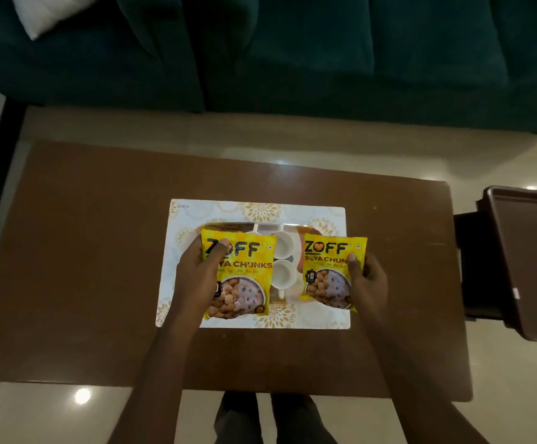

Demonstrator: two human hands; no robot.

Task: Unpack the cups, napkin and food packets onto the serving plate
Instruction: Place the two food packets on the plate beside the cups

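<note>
My left hand [196, 277] grips a yellow soya chunks packet [241, 277] by its left edge, above the left half of the white serving plate [260, 209] with gold flower prints. A second yellow packet [331, 274] is held at its right edge by my right hand [368, 280], over the plate's right side. Between the two packets stand two white cups, the far cup [283, 243] and the near cup [282, 274], one behind the other. Something brown and striped [228, 226] shows behind the left packet; I cannot tell what it is.
The plate lies in the middle of a brown wooden table [84, 251]. A dark brown tray or bin [530, 261] stands on a stool off the table's right edge. A dark green sofa [293, 52] with a white cushion [41, 11] runs along the far side.
</note>
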